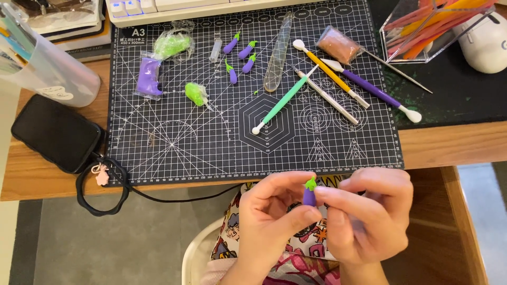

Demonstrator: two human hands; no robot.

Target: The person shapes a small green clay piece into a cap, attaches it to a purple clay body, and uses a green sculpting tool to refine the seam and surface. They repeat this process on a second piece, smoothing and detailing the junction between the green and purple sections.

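Observation:
My left hand (272, 216) and my right hand (367, 216) meet below the desk's front edge, both pinching a tiny purple clay eggplant (309, 196) with a green leafy cap. It stands upright between the fingertips. On the black cutting mat (174, 142) lie several finished small eggplants (240, 55), a wrapped purple clay lump (149, 76), two wrapped green clay pieces (171, 45) and a mint-green ball-tip tool (282, 103).
More sculpting tools (343, 79), a clear blade (278, 50) and a wrapped brown clay lump (338, 45) lie at the mat's right. A clear box of sticks (428, 26), a white mouse (486, 42), a keyboard (158, 8), a black phone (55, 132) and a plastic container (47, 68) surround it.

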